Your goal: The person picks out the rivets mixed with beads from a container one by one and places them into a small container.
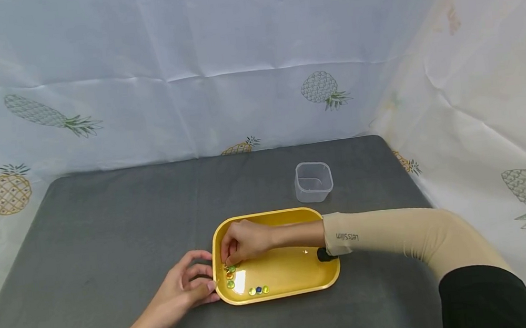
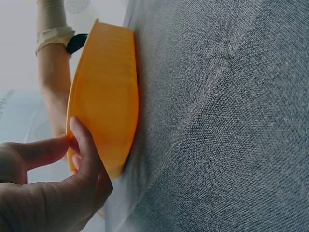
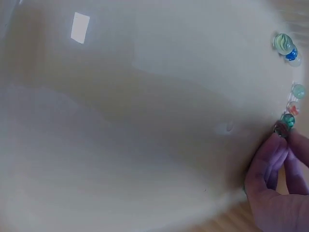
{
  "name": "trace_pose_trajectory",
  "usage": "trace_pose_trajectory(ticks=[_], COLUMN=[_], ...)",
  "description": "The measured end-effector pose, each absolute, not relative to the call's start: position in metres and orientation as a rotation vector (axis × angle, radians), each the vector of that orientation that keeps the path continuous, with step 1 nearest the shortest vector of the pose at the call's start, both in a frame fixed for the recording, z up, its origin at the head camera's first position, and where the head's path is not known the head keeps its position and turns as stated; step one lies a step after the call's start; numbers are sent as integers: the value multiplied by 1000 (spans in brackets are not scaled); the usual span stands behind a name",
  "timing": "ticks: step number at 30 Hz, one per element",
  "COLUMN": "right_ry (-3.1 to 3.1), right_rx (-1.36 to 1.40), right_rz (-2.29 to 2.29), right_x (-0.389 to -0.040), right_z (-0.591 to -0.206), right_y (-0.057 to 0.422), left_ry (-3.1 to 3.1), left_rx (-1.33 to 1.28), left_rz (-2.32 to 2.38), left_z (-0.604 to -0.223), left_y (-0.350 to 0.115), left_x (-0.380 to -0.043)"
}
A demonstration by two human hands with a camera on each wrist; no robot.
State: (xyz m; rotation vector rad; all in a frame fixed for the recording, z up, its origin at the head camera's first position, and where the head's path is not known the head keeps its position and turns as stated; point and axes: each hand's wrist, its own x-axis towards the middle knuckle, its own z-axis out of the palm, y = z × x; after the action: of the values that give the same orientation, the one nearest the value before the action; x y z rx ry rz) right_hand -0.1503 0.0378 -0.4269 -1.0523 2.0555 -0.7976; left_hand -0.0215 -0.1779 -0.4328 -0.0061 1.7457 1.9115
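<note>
A yellow tray lies on the grey table. My left hand holds its left end, with thumb and fingers at the rim, as the left wrist view also shows. Inside the tray, my right hand pinches a dark-looking glass marble between its fingertips, low by the left end wall. Right beside it is a green marble. An orange-red marble and another green marble continue that line. Along the tray's front side sit a blue marble and two pale yellowish marbles, one on each side.
Behind the tray's right part stands a clear plastic container. The right forearm, in a beige sleeve, crosses over the tray's right end. A pineapple-print white cloth hangs behind the grey table and along its right side.
</note>
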Motion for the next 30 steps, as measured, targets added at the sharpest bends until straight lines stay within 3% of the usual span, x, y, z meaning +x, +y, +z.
trace_pose_trajectory(ticks=[30], right_ry=[2027], right_rx=[-1103], right_rz=[-779], right_x=[-151], right_z=[-426], right_y=[39], left_ry=[1747], left_rx=[-39], left_rz=[1910], left_z=[-432], left_y=[-177], left_x=[-21])
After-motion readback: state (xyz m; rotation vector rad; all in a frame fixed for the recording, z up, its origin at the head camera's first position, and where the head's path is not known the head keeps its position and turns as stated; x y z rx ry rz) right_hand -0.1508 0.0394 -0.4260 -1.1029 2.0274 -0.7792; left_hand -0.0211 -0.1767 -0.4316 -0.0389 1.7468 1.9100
